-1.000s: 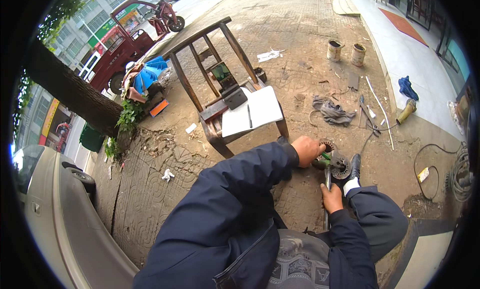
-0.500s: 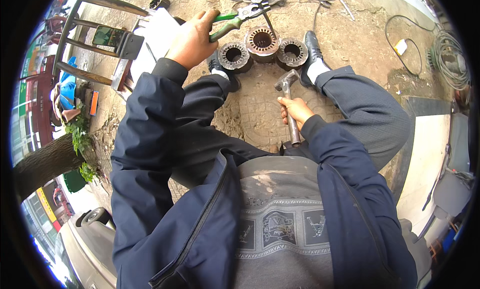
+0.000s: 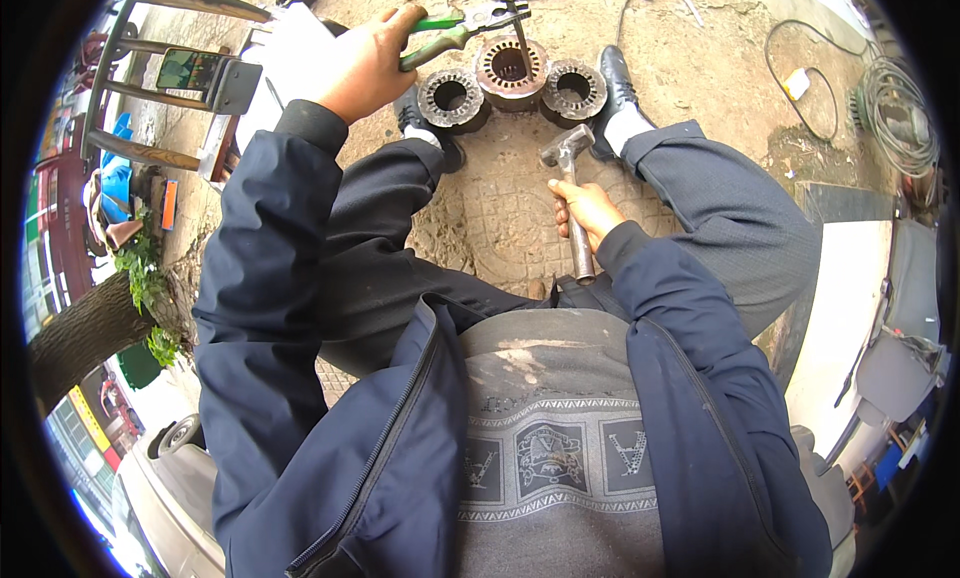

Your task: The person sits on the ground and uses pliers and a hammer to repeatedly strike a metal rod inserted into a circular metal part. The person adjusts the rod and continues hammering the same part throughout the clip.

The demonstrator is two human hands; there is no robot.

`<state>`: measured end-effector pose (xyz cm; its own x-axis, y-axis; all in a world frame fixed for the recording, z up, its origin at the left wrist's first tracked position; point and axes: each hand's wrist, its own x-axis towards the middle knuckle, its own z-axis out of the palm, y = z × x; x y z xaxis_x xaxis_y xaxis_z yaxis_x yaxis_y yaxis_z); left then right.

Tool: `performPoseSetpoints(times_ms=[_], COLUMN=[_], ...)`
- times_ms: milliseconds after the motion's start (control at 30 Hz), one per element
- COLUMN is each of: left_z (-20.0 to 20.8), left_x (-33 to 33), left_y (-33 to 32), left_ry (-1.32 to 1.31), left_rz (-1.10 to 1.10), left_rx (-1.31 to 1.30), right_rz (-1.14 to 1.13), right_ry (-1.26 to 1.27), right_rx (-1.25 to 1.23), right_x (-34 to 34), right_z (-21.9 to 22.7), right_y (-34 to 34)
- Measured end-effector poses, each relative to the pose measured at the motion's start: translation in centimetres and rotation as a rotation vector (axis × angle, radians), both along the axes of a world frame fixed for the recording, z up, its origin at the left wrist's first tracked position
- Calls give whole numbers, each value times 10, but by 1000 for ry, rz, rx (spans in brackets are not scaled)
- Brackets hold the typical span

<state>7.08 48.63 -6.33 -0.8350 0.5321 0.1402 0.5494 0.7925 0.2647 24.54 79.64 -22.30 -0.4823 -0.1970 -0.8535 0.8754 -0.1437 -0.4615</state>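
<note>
My left hand is closed on green-handled pliers. Their jaws grip a dark metal rod with a round top. The rod's lower end is over the right inner side of the middle slotted metal ring, which looks like a motor stator core. Two similar cores flank it, the left core and the right core, all on the ground between my feet. Wrapped round a hammer's handle, my right hand keeps the hammer head up, below the right core and apart from it.
On the left stands a wooden-runged frame with a phone-like screen device. A tree trunk is lower left. Coiled wire, a cable with a white piece and a pale board are on the right.
The view has shifted a little, moving the scene leftward and up. The rod stands more upright and its lower end is farther inside the core's rim. Both hands keep their grips.
</note>
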Motion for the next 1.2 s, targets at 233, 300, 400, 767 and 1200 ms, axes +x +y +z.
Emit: performPoseSetpoints(times_ms=[233,300,400,767,1200], left_z=[-6,-10,-9,-22,-46], left_x=[-6,-14,-41,-59,-28], left_y=[2,8,20,22,5], left_ry=[73,134,291,157,353], left_rz=[-79,-132,-309,-328,-220], left_rx=[-142,-224,-309,-274,-281], right_rz=[-48,-35,19,127,333], right_ry=[-12,34,123,1315,652], right_rx=[-51,-43,-46,436,359], right_x=[-5,-8,-10,-70,-60], right_z=[19,36,80,300,258], right_y=[1,6,19,40,38])
